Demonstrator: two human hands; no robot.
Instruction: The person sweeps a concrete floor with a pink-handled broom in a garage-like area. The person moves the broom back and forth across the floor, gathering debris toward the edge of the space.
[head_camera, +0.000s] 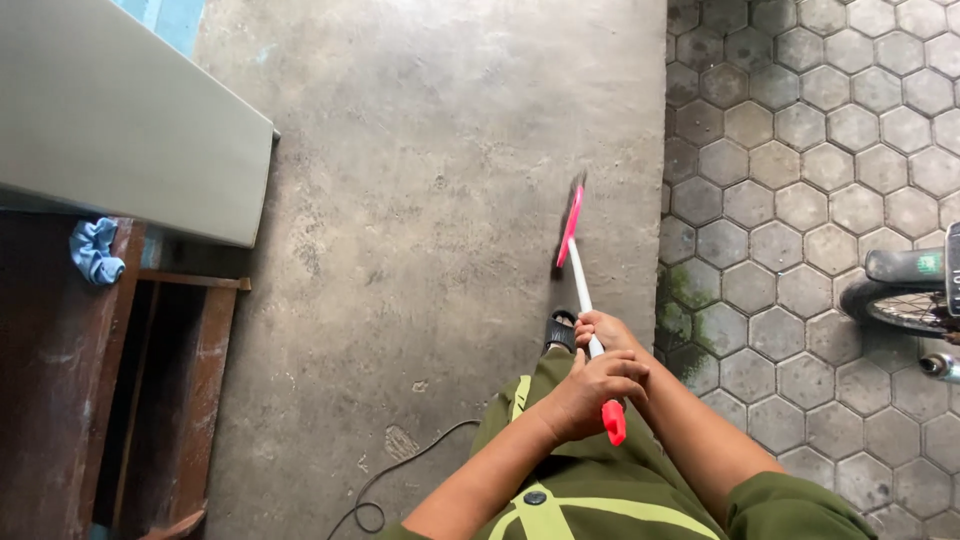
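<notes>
A broom (583, 290) with a white shaft, a pink head and a pink end cap is being held in both hands over a grey concrete floor (420, 200). The left hand (590, 392) is being kept wrapped tight around the shaft near its pink upper end, and the right hand (607, 332) is being closed around the shaft just below, nearer the head; both hands are fully clenched on the shaft. The pink head is being pressed to the concrete well ahead of the person's foot (561, 331), close to the edge where hexagonal paving (800, 150) begins. By the look of it, a sweeping stroke is being made across the concrete. What is being gathered cannot be told for sure, as the bristles are blurred. The next stroke is judged to call for the head being drawn along the floor with both grips kept firm, clear of the dark cable (400, 470) lying near the legs. A grey panel (120, 130), a wooden frame (190, 380) with a blue cloth (95, 250), and a wheel (905, 300) are being left untouched at the sides.
</notes>
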